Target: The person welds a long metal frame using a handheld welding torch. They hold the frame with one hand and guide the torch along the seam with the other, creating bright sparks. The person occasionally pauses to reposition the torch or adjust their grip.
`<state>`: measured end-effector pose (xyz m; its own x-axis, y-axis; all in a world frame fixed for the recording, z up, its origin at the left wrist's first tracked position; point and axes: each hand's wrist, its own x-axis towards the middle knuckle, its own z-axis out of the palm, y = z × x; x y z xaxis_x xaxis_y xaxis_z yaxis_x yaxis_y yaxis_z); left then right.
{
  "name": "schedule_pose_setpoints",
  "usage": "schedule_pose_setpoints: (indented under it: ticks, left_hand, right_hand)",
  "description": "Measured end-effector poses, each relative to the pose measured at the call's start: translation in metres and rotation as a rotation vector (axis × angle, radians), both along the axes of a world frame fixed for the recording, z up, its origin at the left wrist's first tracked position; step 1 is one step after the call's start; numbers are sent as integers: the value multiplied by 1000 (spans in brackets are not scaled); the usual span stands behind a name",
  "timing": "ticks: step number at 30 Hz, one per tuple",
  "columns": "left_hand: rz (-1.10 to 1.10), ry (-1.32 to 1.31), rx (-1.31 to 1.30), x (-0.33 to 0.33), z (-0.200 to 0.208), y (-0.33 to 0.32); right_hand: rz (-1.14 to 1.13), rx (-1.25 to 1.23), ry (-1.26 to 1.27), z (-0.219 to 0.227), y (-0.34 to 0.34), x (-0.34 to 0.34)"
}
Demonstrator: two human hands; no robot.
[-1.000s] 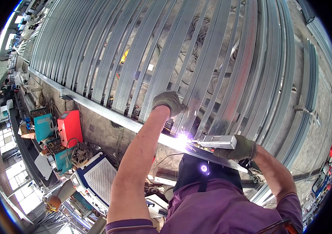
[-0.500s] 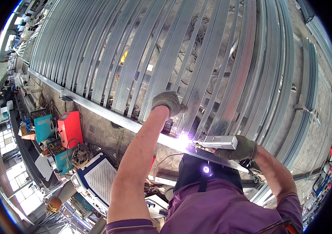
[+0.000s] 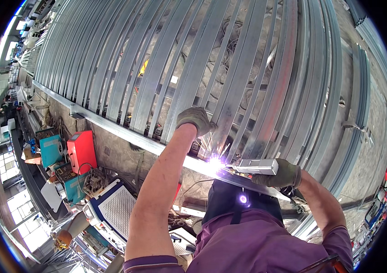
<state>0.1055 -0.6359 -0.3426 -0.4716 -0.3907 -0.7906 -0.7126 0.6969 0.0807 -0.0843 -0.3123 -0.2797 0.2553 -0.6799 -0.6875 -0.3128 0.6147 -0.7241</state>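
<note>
My right hand (image 3: 281, 174), in a dark olive glove, is closed round a silver, box-bodied welding gun (image 3: 258, 166). Its tip points left into a glaring white-violet weld arc (image 3: 215, 164) at a long metal rail (image 3: 145, 143). My left hand (image 3: 196, 121), gloved alike, is closed on a grey steel tube (image 3: 239, 68), its fingertips at that tube's left edge, just above the arc. Sparks fan upward between the hand and the rail. Glare hides the joint itself.
Several parallel steel tubes (image 3: 152, 68) form a wide grille ahead. Left of me stand a red machine (image 3: 82, 151) and a teal box (image 3: 50, 150). A clamp (image 3: 357, 127) sits on stacked tubes at right. Cables lie on the floor below the grille.
Sparks now spray higher from the arc toward my left hand. The welding gun and my right hand have shifted very slightly right; my left hand stays in place.
</note>
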Motion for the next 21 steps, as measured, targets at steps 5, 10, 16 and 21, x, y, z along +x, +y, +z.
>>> schedule_pose_setpoints:
  ticks: [5,10,16,21]
  left_hand:
    - [67,-98,59,-9,12,-2]
    - [25,-62,53,-7,18,1]
    - [103,33,48,9,35,-13]
    - [70,63,-64,31,34,-38]
  right_hand:
    - [-24,52,0,10,0,-1]
    - [-93,54,42,23,20,0]
    - [-246,-144,20,43,38,4]
    - [-262,-98,-70,64,-6,17]
